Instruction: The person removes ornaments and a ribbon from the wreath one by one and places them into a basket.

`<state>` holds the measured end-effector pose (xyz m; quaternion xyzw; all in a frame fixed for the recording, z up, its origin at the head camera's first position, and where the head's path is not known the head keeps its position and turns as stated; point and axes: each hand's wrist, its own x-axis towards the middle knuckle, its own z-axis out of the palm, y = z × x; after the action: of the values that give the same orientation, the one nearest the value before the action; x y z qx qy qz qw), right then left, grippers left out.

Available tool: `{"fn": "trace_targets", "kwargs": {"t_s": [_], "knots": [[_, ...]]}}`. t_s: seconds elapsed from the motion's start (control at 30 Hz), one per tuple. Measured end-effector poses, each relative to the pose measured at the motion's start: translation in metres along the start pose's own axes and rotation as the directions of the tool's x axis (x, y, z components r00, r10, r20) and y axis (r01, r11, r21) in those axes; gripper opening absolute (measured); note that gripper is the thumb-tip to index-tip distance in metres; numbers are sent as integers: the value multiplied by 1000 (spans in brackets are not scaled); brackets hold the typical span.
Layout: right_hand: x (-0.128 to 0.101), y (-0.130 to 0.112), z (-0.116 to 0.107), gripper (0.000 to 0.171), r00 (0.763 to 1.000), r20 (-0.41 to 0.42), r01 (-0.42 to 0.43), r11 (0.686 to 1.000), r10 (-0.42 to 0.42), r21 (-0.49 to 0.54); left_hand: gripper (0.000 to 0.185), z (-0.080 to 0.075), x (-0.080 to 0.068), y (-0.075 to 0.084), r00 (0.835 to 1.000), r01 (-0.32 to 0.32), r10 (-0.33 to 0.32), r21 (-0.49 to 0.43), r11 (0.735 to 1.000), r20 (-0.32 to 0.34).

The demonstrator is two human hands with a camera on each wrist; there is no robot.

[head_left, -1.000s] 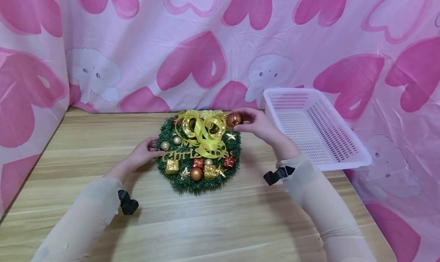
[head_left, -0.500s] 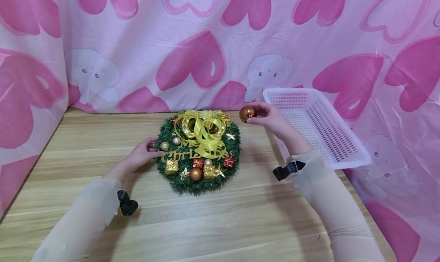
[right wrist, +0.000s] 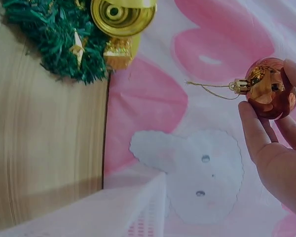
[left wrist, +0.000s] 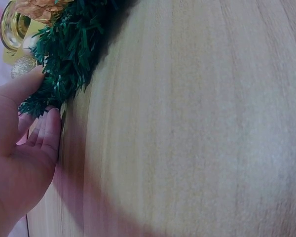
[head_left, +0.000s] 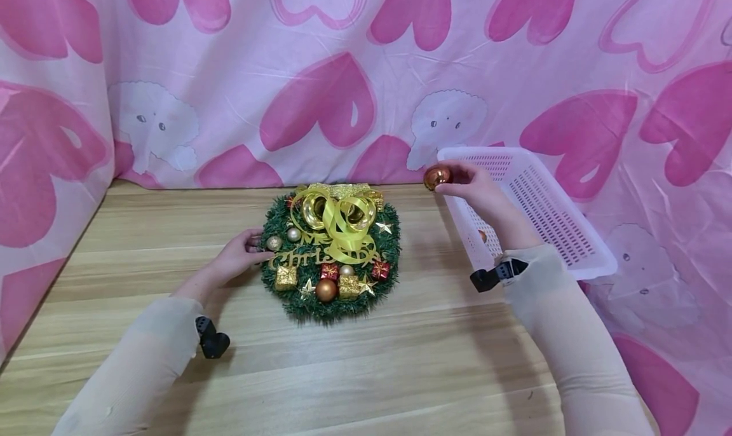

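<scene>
In the head view, my right hand (head_left: 480,197) pinches a shiny copper-coloured Christmas bauble (head_left: 437,178) between thumb and fingers, over the basket's far left corner. The right wrist view shows the bauble's gold cap and a loose gold string loop. My left hand (head_left: 236,257) grips the left edge of a green tinsel Christmas wreath (head_left: 332,310) lying on the table. The left wrist view has its thumb (left wrist: 27,86) on top of the tinsel and its fingers below. Gold bells (head_left: 313,210), yellow ribbon, gold lettering, small gift boxes, stars and balls decorate the wreath.
A white plastic basket (head_left: 577,245) with slotted walls stands at the table's right side. A small orange-brown spot (head_left: 483,236) shows at its left wall beneath my right hand. Behind the wooden table (head_left: 320,379) hangs a pink heart-patterned cloth (head_left: 320,105).
My right hand has carried the bauble away from the wreath's upper right, rightward and back to the basket's corner. The left hand and the wreath stay in place.
</scene>
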<state>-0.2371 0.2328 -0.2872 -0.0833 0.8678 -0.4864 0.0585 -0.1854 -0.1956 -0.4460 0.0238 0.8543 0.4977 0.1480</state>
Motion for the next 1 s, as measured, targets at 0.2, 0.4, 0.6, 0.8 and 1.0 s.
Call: {"fn": "trace_targets", "kwargs": {"t_s": [0.2,0.4,0.6,0.8,1.0], "knots": [[-1,3,-14,50,999,-33,-28,1000,28,-9,78,0,0,-1,1000,-1,1,13,1000,-7],[1,13,-28,50,995,-89,-42,999,43,8,78,-1,1,-2,1000,-5,5,15,1000,-6],[2,26,-41,50,989,-131,-65,998,64,-9,77,-1,1,-3,1000,-9,9,25,1000,-3],[1,37,-50,50,986,-151,-79,997,78,-1,77,-1,1,-2,1000,-8,8,21,1000,2],[0,50,-58,43,986,-154,-64,997,68,31,77,-1,1,-3,1000,-4,4,18,1000,1]]}}
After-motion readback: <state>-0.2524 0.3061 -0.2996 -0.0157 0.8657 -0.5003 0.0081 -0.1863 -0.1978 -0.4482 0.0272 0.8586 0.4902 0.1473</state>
